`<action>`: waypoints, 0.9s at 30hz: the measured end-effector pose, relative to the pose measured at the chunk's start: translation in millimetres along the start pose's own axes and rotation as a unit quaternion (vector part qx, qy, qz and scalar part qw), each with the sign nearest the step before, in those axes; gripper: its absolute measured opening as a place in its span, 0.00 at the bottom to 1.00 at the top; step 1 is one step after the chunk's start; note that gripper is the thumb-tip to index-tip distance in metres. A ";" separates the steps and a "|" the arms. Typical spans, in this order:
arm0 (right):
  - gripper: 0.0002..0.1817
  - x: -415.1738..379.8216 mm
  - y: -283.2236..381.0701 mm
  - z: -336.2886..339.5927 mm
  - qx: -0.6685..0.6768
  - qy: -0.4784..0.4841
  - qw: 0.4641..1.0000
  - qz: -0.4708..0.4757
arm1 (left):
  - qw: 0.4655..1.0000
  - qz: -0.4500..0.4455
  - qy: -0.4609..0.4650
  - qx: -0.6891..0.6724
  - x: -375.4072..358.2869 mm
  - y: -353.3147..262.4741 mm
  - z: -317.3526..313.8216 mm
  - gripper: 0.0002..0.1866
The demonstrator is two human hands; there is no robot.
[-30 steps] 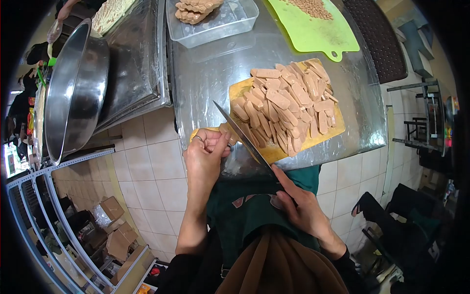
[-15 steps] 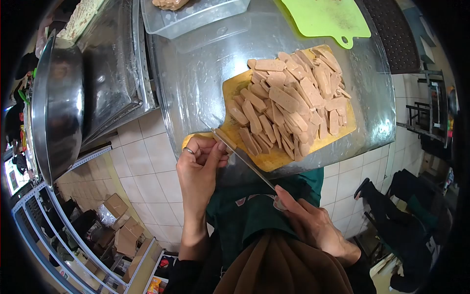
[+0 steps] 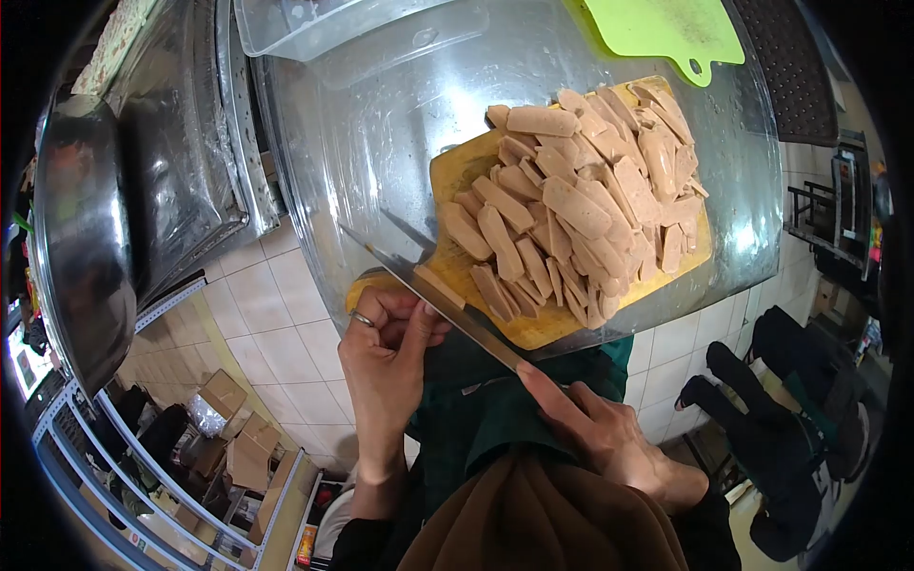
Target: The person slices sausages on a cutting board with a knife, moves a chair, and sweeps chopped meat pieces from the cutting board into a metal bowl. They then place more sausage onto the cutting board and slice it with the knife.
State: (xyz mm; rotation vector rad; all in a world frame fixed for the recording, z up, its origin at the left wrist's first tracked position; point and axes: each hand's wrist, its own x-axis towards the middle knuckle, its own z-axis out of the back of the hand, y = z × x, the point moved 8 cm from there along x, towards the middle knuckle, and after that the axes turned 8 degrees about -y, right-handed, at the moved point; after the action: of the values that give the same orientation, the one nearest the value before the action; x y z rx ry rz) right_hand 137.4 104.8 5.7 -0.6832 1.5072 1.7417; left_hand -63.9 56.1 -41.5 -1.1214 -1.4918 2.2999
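Observation:
My right hand [image 3: 609, 433] grips a long knife [image 3: 466, 325], with the index finger stretched along it; the handle is hidden in the palm. The blade slants up and left past my left hand [image 3: 388, 347], its tip beyond the cutting board's handle. My left hand's fingers are pinched at the blade around a brown sausage piece [image 3: 441, 285], partly hidden by fingers and knife. Its thumb tip touches the blade. Beside them a large heap of sliced sausage [image 3: 581, 205] covers most of the yellow cutting board [image 3: 452, 171].
The metal table [image 3: 352, 124] carries a clear plastic tub [image 3: 314, 33] and a green cutting board [image 3: 666, 38]. At left stands a big metal bowl [image 3: 81, 238]. A rack [image 3: 105, 457] is lower left, near cardboard boxes [image 3: 252, 452]. A person in dark clothes [image 3: 781, 438] is at right.
The knife has slid up and left, so its tip reaches farther past my left hand, and more of the blade's flat shows. My left hand keeps its pinch. The camera view has shifted slightly.

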 end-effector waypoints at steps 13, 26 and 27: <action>0.40 14.5 7.0 3.0 0.031 -0.134 0.984 0.110 | 1.000 0.015 -0.002 0.015 -0.5 -2.1 -2.2 0.07; 0.37 25.3 10.7 6.7 0.013 -0.186 0.974 0.127 | 1.000 0.010 0.015 0.025 -1.0 -2.5 -3.8 0.09; 0.37 22.2 8.2 6.0 0.015 -0.187 0.974 0.123 | 1.000 0.007 0.017 0.024 -1.0 -1.8 -3.4 0.09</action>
State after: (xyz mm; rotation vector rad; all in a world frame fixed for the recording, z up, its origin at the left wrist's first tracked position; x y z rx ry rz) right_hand 117.9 114.3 -5.7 -0.1385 1.3911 1.8987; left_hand -61.4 58.9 -40.2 -1.1562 -1.4143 2.2994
